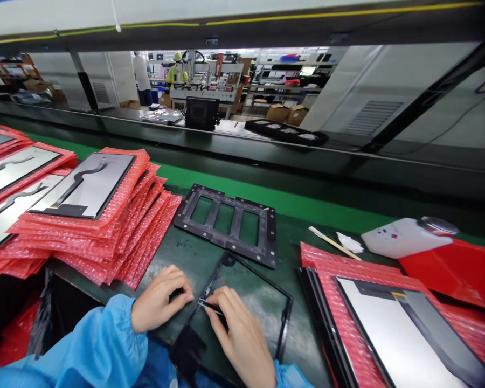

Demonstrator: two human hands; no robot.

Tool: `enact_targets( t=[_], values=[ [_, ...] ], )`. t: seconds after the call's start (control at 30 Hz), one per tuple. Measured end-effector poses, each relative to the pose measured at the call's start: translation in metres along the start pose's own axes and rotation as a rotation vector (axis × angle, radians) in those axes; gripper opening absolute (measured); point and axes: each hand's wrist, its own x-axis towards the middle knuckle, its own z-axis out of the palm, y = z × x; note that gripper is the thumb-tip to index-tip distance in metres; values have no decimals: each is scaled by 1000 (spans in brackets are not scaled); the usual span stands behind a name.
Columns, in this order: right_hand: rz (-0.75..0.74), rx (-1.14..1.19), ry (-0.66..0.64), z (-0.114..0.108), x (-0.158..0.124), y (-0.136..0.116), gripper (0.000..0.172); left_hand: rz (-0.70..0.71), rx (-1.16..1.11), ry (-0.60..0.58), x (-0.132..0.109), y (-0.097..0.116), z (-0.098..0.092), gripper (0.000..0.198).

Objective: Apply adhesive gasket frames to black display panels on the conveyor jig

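A green counter point(307, 209) carries everything here. Along its left edge are heaps of red bubble wrap point(145, 237) with 4 screens point(89, 184) lying face up, ribbon cables across them. By the right edge, near the front, 1 more screen point(404, 334) rests on red bubble wrap. A thick black plate point(218, 218) with 3 openings lies flat mid-counter. A thin black frame point(262, 276) lies between it and the counter's front edge, 1 of its corners just beside the plate. Towards the back right corner is a white bottle point(398, 237). The right hand point(240, 334) is over the frame, its grip pinching what look like tweezers point(210, 307), tips at the frame's left bar. The left hand point(161, 298) is just beside that bar, its grip pressed together at thumb and forefinger. A slim stick point(334, 242) lies near the bottle.
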Motion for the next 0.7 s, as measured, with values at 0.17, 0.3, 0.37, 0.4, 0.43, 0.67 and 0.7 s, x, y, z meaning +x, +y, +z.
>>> enact_targets(
  t=[0.17,0.3,0.37,0.4,0.43,0.67,0.7],
  values=[
    [-67,-150,-13,2,0,-1,12,-8,-28,65,1,2,2,16],
    [-111,-233,-15,2,0,-2,15,7,-40,83,3,3,4,15],
    [-121,-241,-18,2,0,-2,17,19,-41,79,6,4,4,14],
    [-123,-240,-18,2,0,-2,18,30,-38,67,7,5,4,14],
    [-126,-236,-21,3,0,-2,18,47,-31,50,10,6,3,14],
    [-100,-162,-18,5,1,1,14,229,79,-114,36,13,-10,13],
    [-93,-144,-10,5,0,2,12,244,92,-120,39,13,-11,12]
  ],
)
